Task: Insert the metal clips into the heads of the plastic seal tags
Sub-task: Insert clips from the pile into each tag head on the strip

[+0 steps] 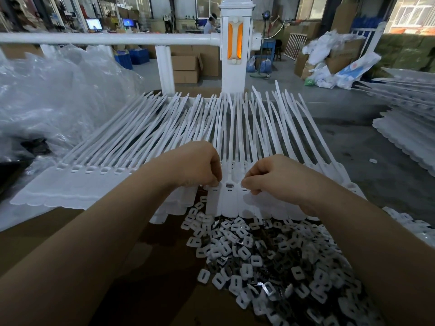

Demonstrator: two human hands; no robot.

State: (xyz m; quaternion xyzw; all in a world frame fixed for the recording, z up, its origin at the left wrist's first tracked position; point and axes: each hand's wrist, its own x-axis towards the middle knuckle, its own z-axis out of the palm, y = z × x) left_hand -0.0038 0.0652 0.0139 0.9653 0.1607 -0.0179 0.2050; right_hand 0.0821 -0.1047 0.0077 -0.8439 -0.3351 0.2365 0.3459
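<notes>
Here, both hands worked at the tag heads — clip insertion under way.

The left hand (pixel 200 165) and right hand (pixel 270 177) were curled, fingertips pinched down at the heads of the seal tags (pixel 229 184); each probably pinched a clip, but the clip itself was hidden, so the grip could not be told. The tags lay fanned in a joined strip, heads directly under the fingertips, tails pointing away. The loose clips (pixel 270 260) were piled just below the hands — small, light, thin, likely slippery; best pinched by the edges. The tags looked light and bendy, steadiest held at the head.
</notes>
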